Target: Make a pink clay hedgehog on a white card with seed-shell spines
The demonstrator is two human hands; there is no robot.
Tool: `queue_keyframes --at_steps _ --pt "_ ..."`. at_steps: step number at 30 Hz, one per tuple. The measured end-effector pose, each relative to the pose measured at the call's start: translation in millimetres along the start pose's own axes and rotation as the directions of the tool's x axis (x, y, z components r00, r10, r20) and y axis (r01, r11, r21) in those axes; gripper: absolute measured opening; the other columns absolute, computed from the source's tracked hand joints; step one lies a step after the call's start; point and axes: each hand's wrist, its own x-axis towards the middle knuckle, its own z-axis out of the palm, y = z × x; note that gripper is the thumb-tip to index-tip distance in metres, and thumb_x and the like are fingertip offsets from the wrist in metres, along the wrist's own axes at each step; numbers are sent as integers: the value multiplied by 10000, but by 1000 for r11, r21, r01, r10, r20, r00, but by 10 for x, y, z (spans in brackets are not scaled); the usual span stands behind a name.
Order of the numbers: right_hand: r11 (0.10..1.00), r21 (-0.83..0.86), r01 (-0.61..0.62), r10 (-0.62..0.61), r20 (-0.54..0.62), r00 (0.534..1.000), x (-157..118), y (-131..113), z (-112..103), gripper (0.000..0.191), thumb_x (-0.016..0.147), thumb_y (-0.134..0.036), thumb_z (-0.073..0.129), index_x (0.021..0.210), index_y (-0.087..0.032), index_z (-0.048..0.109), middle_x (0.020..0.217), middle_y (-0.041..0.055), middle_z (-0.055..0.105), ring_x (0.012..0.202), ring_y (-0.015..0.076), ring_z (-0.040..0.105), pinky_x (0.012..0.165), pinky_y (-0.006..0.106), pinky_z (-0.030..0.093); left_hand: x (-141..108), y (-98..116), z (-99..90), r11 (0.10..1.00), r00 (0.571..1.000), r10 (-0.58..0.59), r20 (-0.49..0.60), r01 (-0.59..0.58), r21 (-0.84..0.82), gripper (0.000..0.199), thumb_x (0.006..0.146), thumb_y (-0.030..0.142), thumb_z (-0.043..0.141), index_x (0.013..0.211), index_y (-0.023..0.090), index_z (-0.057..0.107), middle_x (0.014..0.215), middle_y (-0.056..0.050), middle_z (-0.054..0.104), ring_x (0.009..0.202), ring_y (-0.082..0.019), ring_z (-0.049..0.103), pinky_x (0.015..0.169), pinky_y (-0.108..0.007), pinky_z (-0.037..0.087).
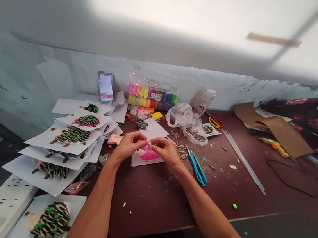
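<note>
My left hand (pixel 127 146) and my right hand (pixel 165 151) meet above a white paper sheet (pixel 141 161) on the dark red tabletop (pixel 147 203). Between their fingertips is a small piece of pink modelling clay (pixel 147 145), partly hidden by my fingers. Just below it, a pink clay figure (pixel 149 156) lies on the sheet. Loose sunflower seeds (pixel 182 151) are scattered close to my right hand. A blue-handled craft knife (pixel 197 170) lies to its lower right, not touching it.
Several paper sheets with seed-and-clay hedgehogs (pixel 71 136) are stacked at left. Behind my hands are a bag of coloured clay (pixel 152 93) and a plastic bag (pixel 186 122). To the right lie scissors (pixel 216 122), glue sticks (pixel 243 158), a yellow tool (pixel 275 147) and brown cardboard (pixel 275 130).
</note>
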Motion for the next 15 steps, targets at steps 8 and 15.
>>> queue_keyframes --at_steps 8,15 --pt "963 -258 83 -91 -20 996 -65 -28 31 234 785 -436 731 824 -209 775 777 20 756 640 153 638 623 261 508 8 34 65 999 1000 23 -10 -22 50 194 689 345 685 705 152 672 653 -6 661 593 -129 554 548 -226 412" --pt "953 -288 95 -101 -7 995 -79 -31 65 205 816 -400 685 783 -217 770 762 19 759 665 171 660 647 275 516 -13 71 81 997 997 -30 70 25 69 250 781 390 639 706 153 664 605 -8 634 524 -114 542 470 -200 397"
